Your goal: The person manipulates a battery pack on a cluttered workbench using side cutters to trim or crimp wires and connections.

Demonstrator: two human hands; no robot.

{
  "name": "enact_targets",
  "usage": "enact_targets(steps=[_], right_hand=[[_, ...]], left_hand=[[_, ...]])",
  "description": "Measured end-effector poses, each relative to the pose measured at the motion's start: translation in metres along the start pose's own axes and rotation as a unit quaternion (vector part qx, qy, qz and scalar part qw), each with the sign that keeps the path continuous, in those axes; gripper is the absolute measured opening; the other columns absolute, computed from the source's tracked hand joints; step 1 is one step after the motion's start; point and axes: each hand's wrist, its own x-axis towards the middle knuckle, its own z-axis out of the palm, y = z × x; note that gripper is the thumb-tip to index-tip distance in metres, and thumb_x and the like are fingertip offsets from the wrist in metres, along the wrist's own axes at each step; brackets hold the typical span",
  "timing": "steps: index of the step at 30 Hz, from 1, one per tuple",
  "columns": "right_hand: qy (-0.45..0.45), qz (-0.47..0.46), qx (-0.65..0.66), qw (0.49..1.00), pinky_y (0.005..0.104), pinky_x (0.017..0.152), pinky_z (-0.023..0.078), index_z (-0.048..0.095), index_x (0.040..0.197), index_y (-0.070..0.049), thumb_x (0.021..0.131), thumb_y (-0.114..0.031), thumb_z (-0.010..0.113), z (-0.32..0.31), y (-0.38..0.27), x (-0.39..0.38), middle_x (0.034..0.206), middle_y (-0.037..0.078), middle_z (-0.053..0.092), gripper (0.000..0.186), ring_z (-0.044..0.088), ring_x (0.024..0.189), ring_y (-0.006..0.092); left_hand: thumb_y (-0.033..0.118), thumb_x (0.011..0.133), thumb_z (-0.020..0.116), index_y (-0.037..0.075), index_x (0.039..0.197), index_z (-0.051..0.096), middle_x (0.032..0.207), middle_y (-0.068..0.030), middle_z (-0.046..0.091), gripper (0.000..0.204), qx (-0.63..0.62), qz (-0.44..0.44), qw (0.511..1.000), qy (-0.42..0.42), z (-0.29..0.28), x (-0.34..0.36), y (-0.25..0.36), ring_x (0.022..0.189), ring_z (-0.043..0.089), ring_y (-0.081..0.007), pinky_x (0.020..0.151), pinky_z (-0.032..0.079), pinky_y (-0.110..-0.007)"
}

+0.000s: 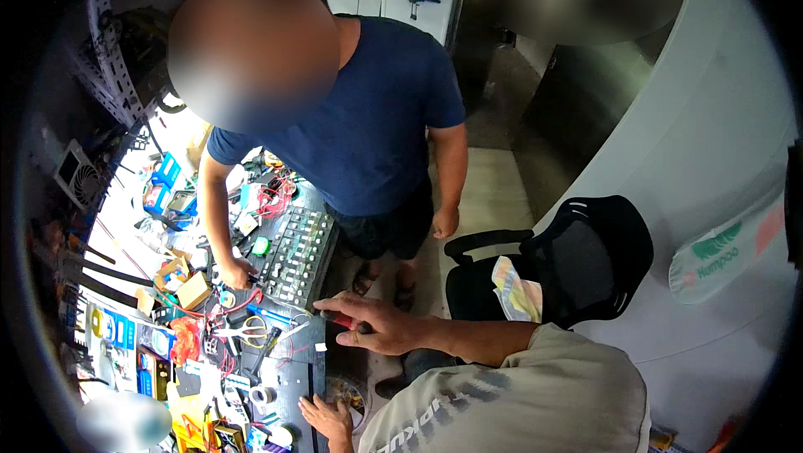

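The right hand closes around a red-handled tool, its tip over the edge of the cluttered dark surface. The left hand rests flat on that edge. Across it, a person in a blue shirt touches wires beside a black panel. A black chair stands right.

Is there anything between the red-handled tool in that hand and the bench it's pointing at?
Nothing visible blocks it. The right hand grips the red-handled tool, whose tip already reaches the workbench edge near loose wires. The left hand rests lower on the same edge, clear of the tool.
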Motion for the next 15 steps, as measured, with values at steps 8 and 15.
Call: enact_targets(steps=[8,15], right_hand=[[-0.034,-0.066,0.046,0.996,0.0323,0.095,0.055,0.044,0.167,-0.007,0.105,-0.013,0.074,0.025,0.009,0.014,0.156,0.013,0.053,0.068,0.058,0.128,0.0209],[0.023,0.035,0.063,0.997,0.0306,0.097,0.056,0.052,0.161,-0.004,0.1,-0.005,0.074,0.0,0.005,-0.014,0.146,0.012,0.062,0.066,0.063,0.126,0.0187]], left_hand=[[0.024,0.083,0.081,-0.006,0.142,0.059,0.162,-0.0432,0.039,0.07,-0.04,-0.006,0.999,0.018,0.009,-0.012,-0.014,0.151,0.039,-0.0599,0.129,0.03,-0.061],[0.024,0.082,0.073,-0.004,0.132,0.069,0.16,-0.0424,0.044,0.057,-0.032,-0.016,0.998,0.042,-0.019,0.011,0.028,0.147,0.044,-0.0603,0.125,0.04,-0.058]])
